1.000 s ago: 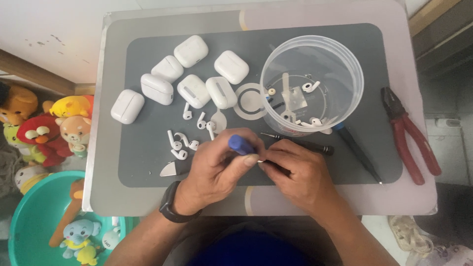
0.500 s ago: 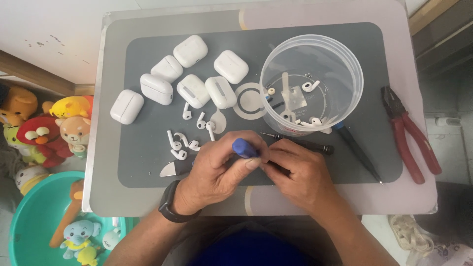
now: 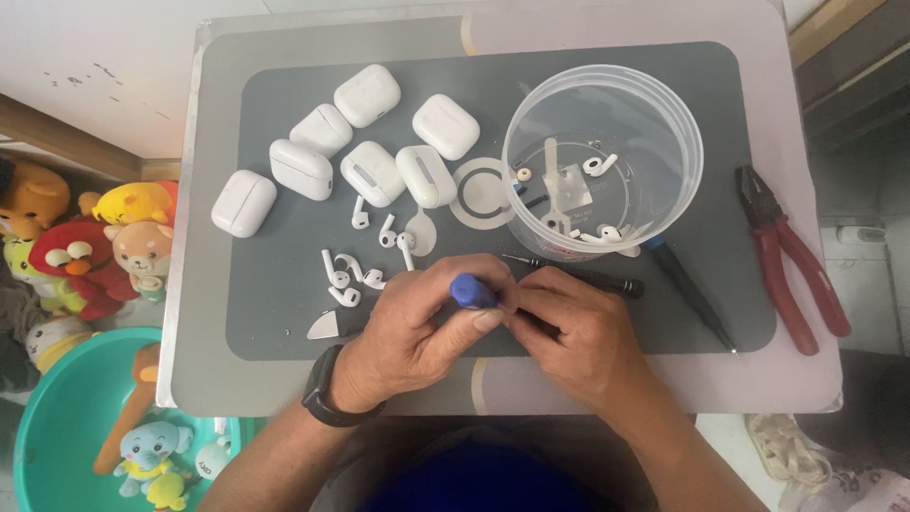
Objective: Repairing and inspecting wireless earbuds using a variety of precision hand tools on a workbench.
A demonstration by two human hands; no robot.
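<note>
My left hand (image 3: 417,332) is closed around a small tool with a blue handle (image 3: 469,290), low on the grey mat (image 3: 284,313). My right hand (image 3: 578,332) presses against it from the right, fingers pinched on something small that they hide. Loose white earbuds (image 3: 346,275) lie just left of my left hand. Several white earbud cases (image 3: 370,171) sit further up the mat. A black watch is on my left wrist.
A clear plastic tub (image 3: 664,114) with small earbud parts stands at the upper right. Two dark screwdrivers (image 3: 687,289) lie beside my right hand, red-handled pliers (image 3: 791,261) at the table's right edge. Plush toys (image 3: 95,246) and a teal basin (image 3: 47,446) are left of the table.
The blue tool handle has shifted slightly in my left hand; both hands stay together at the same spot. Nothing else on the mat has moved.
</note>
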